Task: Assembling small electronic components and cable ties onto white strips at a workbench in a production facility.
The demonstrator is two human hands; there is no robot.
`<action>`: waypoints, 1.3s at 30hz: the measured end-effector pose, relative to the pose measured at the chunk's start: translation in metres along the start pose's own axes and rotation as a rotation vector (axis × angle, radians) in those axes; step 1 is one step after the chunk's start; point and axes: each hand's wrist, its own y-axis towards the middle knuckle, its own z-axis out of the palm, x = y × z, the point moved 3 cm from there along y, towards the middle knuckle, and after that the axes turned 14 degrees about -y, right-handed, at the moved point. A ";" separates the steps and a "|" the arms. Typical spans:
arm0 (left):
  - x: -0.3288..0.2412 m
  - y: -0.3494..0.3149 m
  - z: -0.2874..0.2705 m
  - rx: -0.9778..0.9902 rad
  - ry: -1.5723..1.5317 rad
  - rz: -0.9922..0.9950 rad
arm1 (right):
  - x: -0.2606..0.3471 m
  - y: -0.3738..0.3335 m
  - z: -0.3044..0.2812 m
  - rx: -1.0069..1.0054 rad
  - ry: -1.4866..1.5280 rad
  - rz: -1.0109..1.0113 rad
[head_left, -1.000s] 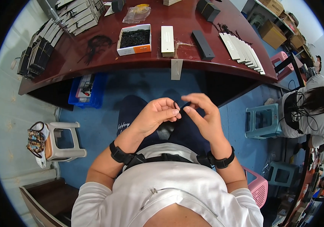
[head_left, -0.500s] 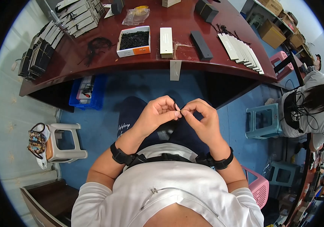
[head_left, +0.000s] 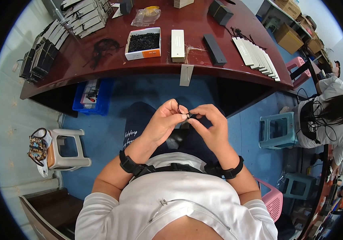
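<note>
In front of my lap my two hands meet, fingertips almost touching. My left hand pinches a thin black cord, part of which loops up over its fingers. My right hand is closed on the same cord, thumb and forefinger pinched close to the left fingertips. The fingers hide most of the cord. Beyond the hands, a pale tag hangs over the table's edge. On the dark red table stand an open box of small black pieces, a stack of white tags and a dark block-like stack.
White tags with black cords lie fanned at the right; bundled tags are piled at the left, near loose black cords. A blue crate is under the table. Stools flank me; another person sits at the right.
The right hand has shifted slightly left, its fingers now angled differently around the cord. The cord's loop over the left fingers stands further left. Table items appear unmoved.
</note>
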 end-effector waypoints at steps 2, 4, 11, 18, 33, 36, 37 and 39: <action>-0.002 -0.001 0.003 0.012 0.053 0.039 | -0.009 -0.003 0.006 0.073 0.201 0.222; -0.005 -0.002 0.006 0.021 0.118 0.073 | -0.013 -0.004 0.013 0.124 0.440 0.315; -0.013 0.001 0.007 0.053 0.172 0.091 | -0.017 -0.005 0.022 0.209 0.712 0.445; -0.027 0.008 0.010 0.086 0.742 0.398 | -0.023 0.000 0.031 0.228 0.747 0.451; -0.017 0.016 -0.001 0.125 0.715 0.421 | -0.036 0.003 0.035 0.290 0.982 0.642; -0.013 0.016 -0.005 0.077 0.496 0.314 | -0.038 0.001 0.035 0.262 0.988 0.623; -0.012 0.015 -0.008 0.029 0.400 0.276 | -0.039 0.000 0.035 0.241 0.991 0.629; -0.014 0.015 -0.012 0.013 0.272 0.217 | -0.043 -0.002 0.034 0.220 0.982 0.640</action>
